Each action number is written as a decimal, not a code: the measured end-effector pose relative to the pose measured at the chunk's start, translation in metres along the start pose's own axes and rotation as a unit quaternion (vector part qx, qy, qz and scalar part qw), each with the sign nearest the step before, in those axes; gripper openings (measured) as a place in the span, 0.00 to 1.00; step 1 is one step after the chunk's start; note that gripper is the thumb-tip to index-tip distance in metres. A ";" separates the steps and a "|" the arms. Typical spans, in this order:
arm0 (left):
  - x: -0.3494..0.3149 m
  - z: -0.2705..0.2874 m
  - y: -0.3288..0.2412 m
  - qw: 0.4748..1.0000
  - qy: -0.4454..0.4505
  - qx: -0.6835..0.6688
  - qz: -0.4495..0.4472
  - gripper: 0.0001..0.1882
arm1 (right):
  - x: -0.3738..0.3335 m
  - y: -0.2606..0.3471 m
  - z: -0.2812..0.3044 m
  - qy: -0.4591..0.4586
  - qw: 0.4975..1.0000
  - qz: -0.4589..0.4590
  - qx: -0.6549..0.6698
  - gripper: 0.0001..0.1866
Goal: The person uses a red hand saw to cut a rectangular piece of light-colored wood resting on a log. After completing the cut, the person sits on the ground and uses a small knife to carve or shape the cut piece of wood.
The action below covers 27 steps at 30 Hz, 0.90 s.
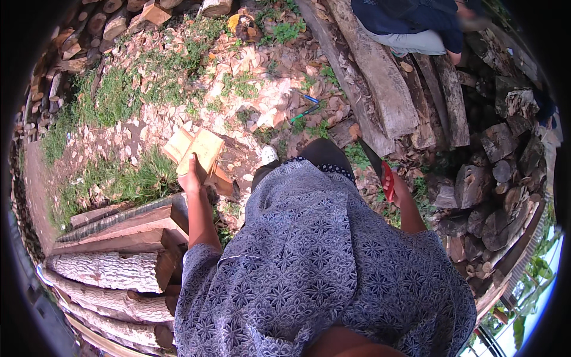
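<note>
My left hand (191, 177) grips a pale, squared wood block (206, 149), its thumb lying along the top face. Another cut wood piece (178, 144) sits against the block's far left side, and a browner chunk (221, 181) is just below it to the right. Whether the hand bears any of these other pieces I cannot tell. Out to the right, my right hand (399, 189) is closed round the red handle of what looks like a hand saw (373, 159). Its dark, tapering blade points away and to the left, beside the ends of long timbers.
Long weathered timbers (380, 77) lie at the far right, where another person (410, 30) sits. Firewood (485, 178) is stacked on the right, and thick logs (113, 271) lie at the near left. A blue and green tool (306, 110) rests among dry leaves and wood chips.
</note>
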State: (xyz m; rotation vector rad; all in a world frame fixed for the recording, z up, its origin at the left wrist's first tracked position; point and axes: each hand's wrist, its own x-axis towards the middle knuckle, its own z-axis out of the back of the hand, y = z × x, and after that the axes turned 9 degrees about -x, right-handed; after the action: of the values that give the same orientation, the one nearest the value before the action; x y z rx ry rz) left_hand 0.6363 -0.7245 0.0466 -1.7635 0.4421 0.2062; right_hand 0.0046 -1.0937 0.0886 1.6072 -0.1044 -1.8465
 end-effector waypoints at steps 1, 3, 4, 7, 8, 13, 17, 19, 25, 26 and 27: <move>-0.003 -0.018 -0.010 1.000 0.000 -0.002 0.008 0.28 | -0.001 0.013 -0.010 -0.008 1.000 -0.003 -0.011 0.23; -0.016 -0.037 -0.030 0.999 -0.029 -0.014 0.020 0.26 | -0.008 0.046 -0.037 0.016 0.999 -0.009 -0.051 0.26; -0.022 -0.042 -0.033 0.998 -0.046 -0.017 0.026 0.26 | -0.004 0.058 -0.043 0.031 0.997 -0.010 -0.065 0.27; -0.040 -0.030 -0.020 0.996 -0.055 -0.067 0.016 0.25 | 0.035 0.097 -0.049 0.045 0.988 -0.004 -0.148 0.29; -0.052 -0.022 -0.013 0.995 -0.074 -0.064 0.017 0.26 | 0.048 0.111 -0.051 0.064 0.983 -0.005 -0.172 0.29; -0.160 0.043 0.019 0.973 -0.226 -0.033 0.040 0.28 | 0.125 0.203 -0.075 0.095 0.943 0.000 -0.318 0.30; -0.277 0.058 0.045 0.913 -0.399 -0.036 0.072 0.29 | 0.187 0.273 -0.094 0.136 0.904 0.021 -0.406 0.29; -0.331 0.040 0.054 0.872 -0.479 -0.040 0.091 0.32 | 0.196 0.297 -0.106 0.147 0.880 0.024 -0.451 0.29; -0.412 -0.015 0.085 0.771 -0.627 -0.057 0.097 0.35 | 0.191 0.357 -0.165 0.144 0.819 -0.013 -0.556 0.25; -0.418 -0.030 0.086 0.761 -0.638 -0.077 0.085 0.35 | 0.196 0.362 -0.177 0.125 0.806 -0.006 -0.578 0.24; -0.423 -0.042 0.088 0.751 -0.649 -0.096 0.073 0.34 | 0.208 0.362 -0.184 0.131 0.794 0.013 -0.593 0.23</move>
State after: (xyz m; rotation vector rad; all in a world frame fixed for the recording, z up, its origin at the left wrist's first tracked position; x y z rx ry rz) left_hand 0.2114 -0.7037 0.1345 -1.3541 -0.4942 1.5120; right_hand 0.3245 -1.4152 0.0414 0.8675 0.9670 -1.1397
